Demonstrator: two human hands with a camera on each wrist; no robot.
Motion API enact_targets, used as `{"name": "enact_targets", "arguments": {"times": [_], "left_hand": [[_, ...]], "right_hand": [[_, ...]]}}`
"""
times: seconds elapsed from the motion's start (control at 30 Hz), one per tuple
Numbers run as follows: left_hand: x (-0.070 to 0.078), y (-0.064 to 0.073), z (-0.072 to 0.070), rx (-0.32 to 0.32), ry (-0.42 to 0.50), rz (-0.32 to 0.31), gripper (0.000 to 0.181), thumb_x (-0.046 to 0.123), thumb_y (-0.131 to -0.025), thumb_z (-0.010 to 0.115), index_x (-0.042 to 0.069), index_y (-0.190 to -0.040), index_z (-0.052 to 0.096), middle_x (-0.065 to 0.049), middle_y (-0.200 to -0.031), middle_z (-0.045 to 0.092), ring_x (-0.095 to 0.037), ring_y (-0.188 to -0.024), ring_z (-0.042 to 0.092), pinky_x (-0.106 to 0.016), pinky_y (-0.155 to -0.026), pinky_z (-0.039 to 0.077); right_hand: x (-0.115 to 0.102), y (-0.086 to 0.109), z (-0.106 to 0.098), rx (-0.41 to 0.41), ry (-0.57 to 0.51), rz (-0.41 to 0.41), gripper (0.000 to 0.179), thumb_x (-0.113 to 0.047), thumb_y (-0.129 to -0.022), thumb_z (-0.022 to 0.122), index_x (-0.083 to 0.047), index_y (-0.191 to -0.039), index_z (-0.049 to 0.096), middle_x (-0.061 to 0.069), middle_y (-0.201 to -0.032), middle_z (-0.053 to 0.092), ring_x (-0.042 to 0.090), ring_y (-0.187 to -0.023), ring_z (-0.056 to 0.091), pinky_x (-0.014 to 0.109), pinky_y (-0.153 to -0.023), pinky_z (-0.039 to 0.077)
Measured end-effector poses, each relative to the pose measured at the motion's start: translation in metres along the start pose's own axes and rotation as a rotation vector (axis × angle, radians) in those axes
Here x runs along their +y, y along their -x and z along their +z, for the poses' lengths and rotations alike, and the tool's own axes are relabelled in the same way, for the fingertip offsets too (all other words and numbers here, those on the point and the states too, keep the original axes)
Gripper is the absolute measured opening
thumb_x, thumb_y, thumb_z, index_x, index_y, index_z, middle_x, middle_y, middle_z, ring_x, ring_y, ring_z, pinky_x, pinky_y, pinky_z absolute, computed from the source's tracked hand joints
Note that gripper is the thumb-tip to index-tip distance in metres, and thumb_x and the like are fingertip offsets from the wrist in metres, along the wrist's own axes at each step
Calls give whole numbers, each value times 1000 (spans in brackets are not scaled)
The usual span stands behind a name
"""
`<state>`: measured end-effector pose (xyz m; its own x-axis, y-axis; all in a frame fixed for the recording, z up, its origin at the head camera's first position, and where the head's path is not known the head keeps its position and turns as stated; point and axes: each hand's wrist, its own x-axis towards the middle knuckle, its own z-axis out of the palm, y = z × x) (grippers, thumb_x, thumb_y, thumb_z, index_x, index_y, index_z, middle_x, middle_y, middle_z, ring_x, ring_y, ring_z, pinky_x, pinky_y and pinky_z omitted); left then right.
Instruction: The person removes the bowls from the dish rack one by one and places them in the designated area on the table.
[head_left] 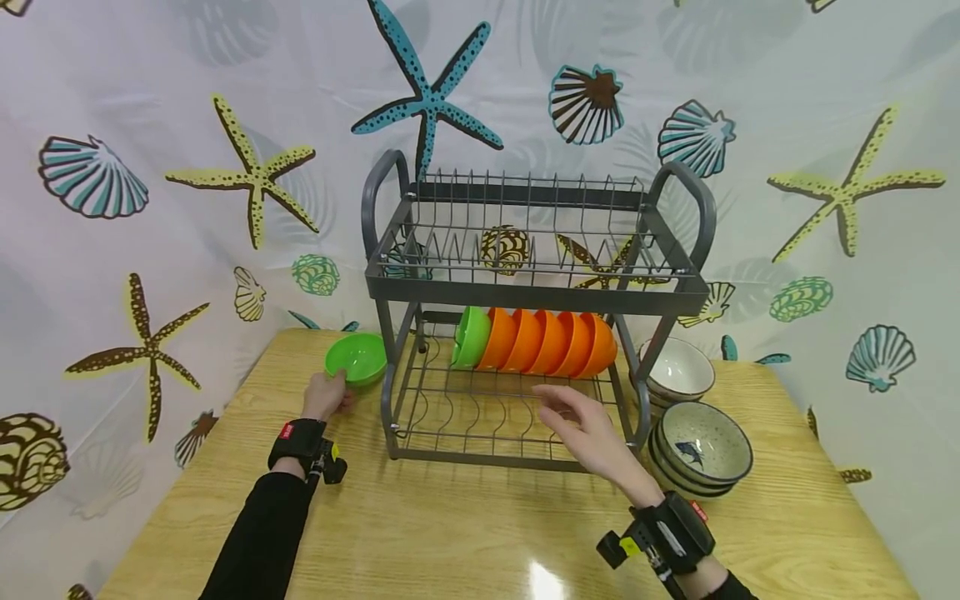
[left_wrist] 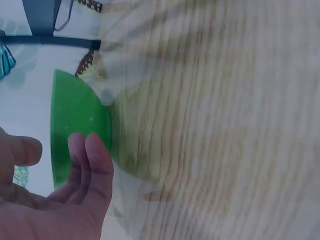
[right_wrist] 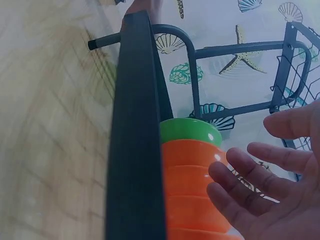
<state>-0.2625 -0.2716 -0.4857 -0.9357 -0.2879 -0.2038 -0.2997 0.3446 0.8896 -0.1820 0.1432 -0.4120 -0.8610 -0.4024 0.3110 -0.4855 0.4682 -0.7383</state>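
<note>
A green bowl sits upright on the table, left of the grey two-tier dish rack. At the bowl's near rim is my left hand. In the left wrist view its bent fingers overlap the bowl's outer wall, while the thumb stands apart from the rim. My right hand hovers before the rack's lower tier, fingers spread and slightly bent, holding nothing. Behind it, a row of several orange bowls stands on edge in that tier, with a green bowl at the row's left end.
The rack's upper tier overhangs the bowl row. To the right of the rack stand a stack of speckled bowls and, behind it, white bowls. A patterned cloth hangs behind the wooden table.
</note>
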Motion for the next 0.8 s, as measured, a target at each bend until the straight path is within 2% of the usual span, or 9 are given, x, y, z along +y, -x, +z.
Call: {"name": "enact_targets", "arguments": {"times": [0.07,0.2,0.33,0.43,0.53,0.67,0.8], "left_hand": [[1,5,-1,35,-80,26,55,23,-105,37,-23,-136,41,-8,-67,63,-10,-52,61,-26,-59,53],[3,16,-2,74,-179,68,68,25,-105,36,-16,-154,12,-5,-68,50,-15,-54,51,-28,-60,40],[5,24,-1,109,-213,151,65,22,-103,38,-15,-153,17,-9,-76,52,-19,-65,49,-28,-57,38],[8,30,1,132,-231,211,63,20,-103,41,-15,-152,21,-22,-97,61,-30,-82,59,-28,-63,43],[10,36,3,128,-229,255,61,16,-103,41,-14,-152,22,-32,-119,58,-40,-105,60,-37,-77,51],[11,45,5,109,-227,317,57,11,-104,40,-14,-152,23,-33,-123,55,-44,-115,57,-51,-92,50],[11,53,8,79,-216,358,55,11,-105,40,-10,-153,23,-32,-128,53,-44,-121,54,-55,-100,47]], "right_hand": [[-5,-6,0,14,52,-47,33,-12,-100,60,-1,-132,63,13,-117,70,29,-106,67,38,-94,59],[-16,-21,0,24,150,-105,34,-13,-98,64,-5,-131,64,10,-120,69,29,-111,65,47,-97,56],[-26,-36,2,-7,228,-142,36,-15,-96,66,-7,-132,64,10,-128,64,31,-118,62,50,-101,54],[-32,-46,4,-28,303,-183,37,-16,-95,69,-7,-131,64,12,-131,61,31,-119,61,49,-102,54],[-34,-58,5,-36,407,-235,35,-17,-94,70,-7,-128,66,13,-132,60,32,-123,58,46,-103,54],[-32,-74,6,-41,519,-294,31,-14,-92,72,-7,-122,68,14,-130,62,32,-124,57,44,-103,54],[-32,-91,9,-67,605,-310,34,-15,-92,73,-5,-124,69,15,-130,63,32,-123,58,44,-105,53]]}}
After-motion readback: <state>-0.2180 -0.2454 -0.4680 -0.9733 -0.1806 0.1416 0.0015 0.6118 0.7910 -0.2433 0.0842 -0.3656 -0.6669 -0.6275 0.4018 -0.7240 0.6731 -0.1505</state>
